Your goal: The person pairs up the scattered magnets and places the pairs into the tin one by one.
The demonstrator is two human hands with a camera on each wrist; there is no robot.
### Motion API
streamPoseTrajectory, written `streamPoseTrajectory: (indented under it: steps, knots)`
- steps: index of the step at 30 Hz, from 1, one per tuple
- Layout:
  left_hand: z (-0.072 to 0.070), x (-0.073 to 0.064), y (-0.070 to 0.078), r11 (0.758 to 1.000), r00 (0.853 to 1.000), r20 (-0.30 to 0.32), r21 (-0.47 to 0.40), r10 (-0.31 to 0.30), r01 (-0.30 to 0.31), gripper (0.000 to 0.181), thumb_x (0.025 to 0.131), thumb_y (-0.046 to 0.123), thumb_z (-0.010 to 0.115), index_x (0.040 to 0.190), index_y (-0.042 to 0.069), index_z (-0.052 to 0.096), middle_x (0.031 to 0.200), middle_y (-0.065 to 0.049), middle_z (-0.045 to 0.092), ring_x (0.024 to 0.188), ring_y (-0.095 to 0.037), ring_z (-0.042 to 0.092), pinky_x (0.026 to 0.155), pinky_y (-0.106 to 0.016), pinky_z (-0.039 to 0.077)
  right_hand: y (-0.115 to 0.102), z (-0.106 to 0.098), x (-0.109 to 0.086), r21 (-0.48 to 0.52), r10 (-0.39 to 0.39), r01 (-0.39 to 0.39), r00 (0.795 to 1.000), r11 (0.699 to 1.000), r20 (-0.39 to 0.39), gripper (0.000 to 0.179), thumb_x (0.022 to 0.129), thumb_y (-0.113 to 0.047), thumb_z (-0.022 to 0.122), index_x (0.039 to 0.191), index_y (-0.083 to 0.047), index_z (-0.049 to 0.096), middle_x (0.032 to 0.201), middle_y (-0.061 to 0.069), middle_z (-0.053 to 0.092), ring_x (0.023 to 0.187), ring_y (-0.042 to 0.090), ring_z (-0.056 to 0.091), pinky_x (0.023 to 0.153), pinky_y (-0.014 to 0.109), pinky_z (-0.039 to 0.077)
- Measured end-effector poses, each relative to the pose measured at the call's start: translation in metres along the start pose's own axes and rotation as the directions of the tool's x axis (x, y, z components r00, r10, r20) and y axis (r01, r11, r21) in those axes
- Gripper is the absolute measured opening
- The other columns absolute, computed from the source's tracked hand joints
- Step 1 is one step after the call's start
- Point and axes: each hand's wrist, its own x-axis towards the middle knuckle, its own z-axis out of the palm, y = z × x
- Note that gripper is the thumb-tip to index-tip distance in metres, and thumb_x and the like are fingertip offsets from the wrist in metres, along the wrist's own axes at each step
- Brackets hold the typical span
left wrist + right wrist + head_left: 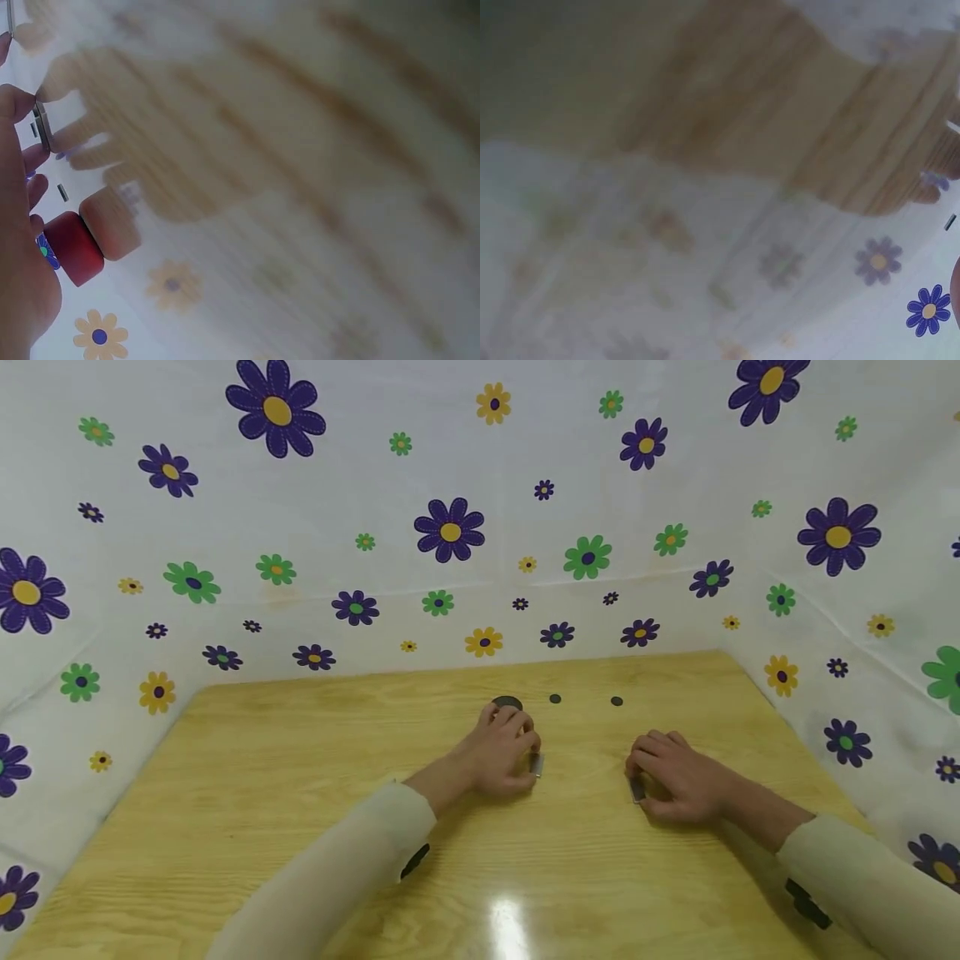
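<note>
Near the middle of the table my left hand (pixel 501 753) pinches a small flat silver-edged piece (pixel 537 765) between thumb and fingertips. The piece (pixel 43 126) shows as a thin dark strip in the left wrist view. Opposite it, my right hand (pixel 681 783) holds a similar flat piece (pixel 637 790), upright and close over the table. A gap separates the two pieces. Just beyond the left fingers is a dark round top (pixel 507 702), partly hidden by the hand; the left wrist view shows a red cylinder-like thing (pixel 75 247) there. Only a sliver of the right hand (pixel 956 292) enters the right wrist view.
Two small black discs, a left one (pixel 555 698) and a right one (pixel 617 701), lie on the table beyond the hands. The glossy wooden table (pixel 262 760) meets a flower-printed white cloth (pixel 495 460) at its back and sides.
</note>
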Motion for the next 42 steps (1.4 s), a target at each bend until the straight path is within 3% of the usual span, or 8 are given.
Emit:
streamPoseTrajectory:
  steps: [8,14,21,31,42]
  knots:
    - [-0.003,0.001,-0.002,0.997,1.000,0.004,0.071,-0.012,0.011,0.036,0.091,0.049,0.055,0.118,0.026,0.062,0.122,0.006,0.060,0.126,-0.020,0.043,0.111,-0.059,0.018,0.010,0.003,0.012,0.003,-0.068,0.068,0.995,0.998,-0.074,0.027,0.077,-0.024,0.071,0.099,-0.016,0.059,0.096,-0.009,0.052,0.090,0.007,0.043,0.080,0.034,0.038]
    - [0.002,0.001,0.001,0.999,1.000,0.025,0.042,-0.009,0.008,0.038,0.091,0.049,0.054,0.117,0.023,0.061,0.122,0.003,0.059,0.123,-0.021,0.044,0.108,-0.054,0.023,0.007,0.006,0.009,0.009,-0.055,0.056,0.997,0.998,-0.056,0.028,0.078,-0.024,0.071,0.102,-0.015,0.059,0.097,-0.010,0.052,0.090,0.006,0.043,0.079,0.032,0.038]
    - [0.002,0.000,0.000,0.998,0.998,-0.037,0.035,0.044,-0.042,0.032,0.090,0.045,0.058,0.111,0.021,0.063,0.112,0.003,0.060,0.116,-0.020,0.050,0.106,-0.047,0.030,0.005,0.005,0.014,-0.012,-0.028,0.028,0.998,1.000,-0.048,0.027,0.080,-0.023,0.071,0.102,-0.014,0.060,0.098,-0.008,0.053,0.092,0.008,0.044,0.081,0.035,0.040]
    - [0.001,0.003,-0.003,0.998,0.997,-0.034,-0.007,0.068,-0.068,0.031,0.091,0.043,0.060,0.111,0.020,0.064,0.108,0.003,0.060,0.110,-0.016,0.054,0.108,-0.046,0.031,0.004,0.002,0.021,-0.089,0.038,-0.037,0.999,0.995,0.014,0.018,0.090,-0.025,0.063,0.104,-0.015,0.058,0.097,-0.007,0.050,0.089,0.010,0.040,0.081,0.032,0.036]
    - [0.000,0.003,-0.005,0.997,0.997,-0.029,-0.040,0.068,-0.069,0.033,0.090,0.043,0.062,0.111,0.017,0.065,0.110,0.001,0.061,0.106,-0.018,0.056,0.104,-0.041,0.039,0.007,0.005,0.020,-0.140,0.063,-0.058,0.998,0.988,0.030,0.027,0.087,-0.032,0.064,0.106,-0.016,0.055,0.100,-0.006,0.049,0.089,0.011,0.040,0.079,0.032,0.034]
